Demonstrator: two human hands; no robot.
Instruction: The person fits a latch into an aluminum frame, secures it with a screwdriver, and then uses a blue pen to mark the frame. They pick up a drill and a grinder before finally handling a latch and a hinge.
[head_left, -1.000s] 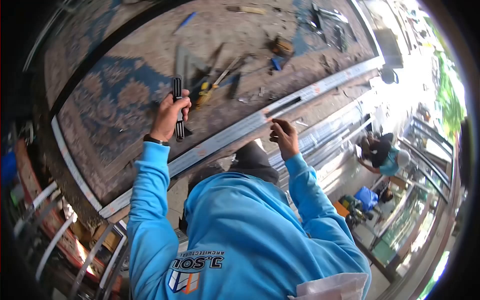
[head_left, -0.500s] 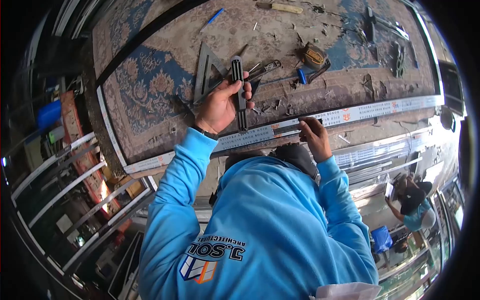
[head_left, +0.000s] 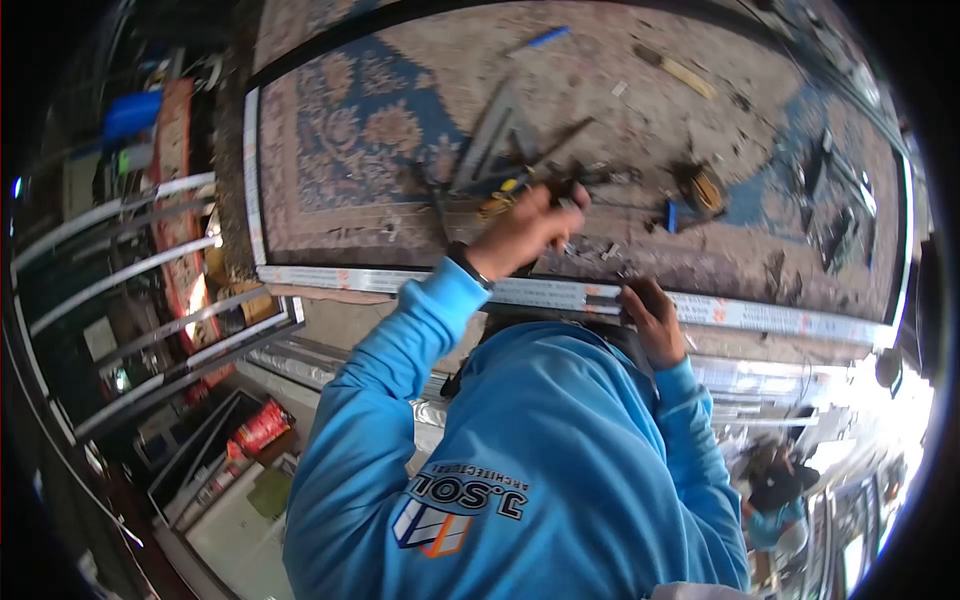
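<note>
Carpet covers the work surface (head_left: 360, 110), and a long frame (head_left: 350, 279) lies on it, its near rail following the surface's near edge. Patterned carpet stretches between the frame's left side and a metal triangle (head_left: 492, 150). Off to the left, below surface level, sits a brown carton (head_left: 257, 303), contents hidden. The left hand (head_left: 525, 232) is above the carpet, its grip closed on a dark piece (head_left: 568, 194), blurred. The right hand (head_left: 652, 322) touches the near rail beside its slot; I cannot tell whether that grip holds anything. Beyond lies a tape measure (head_left: 704, 190).
</note>
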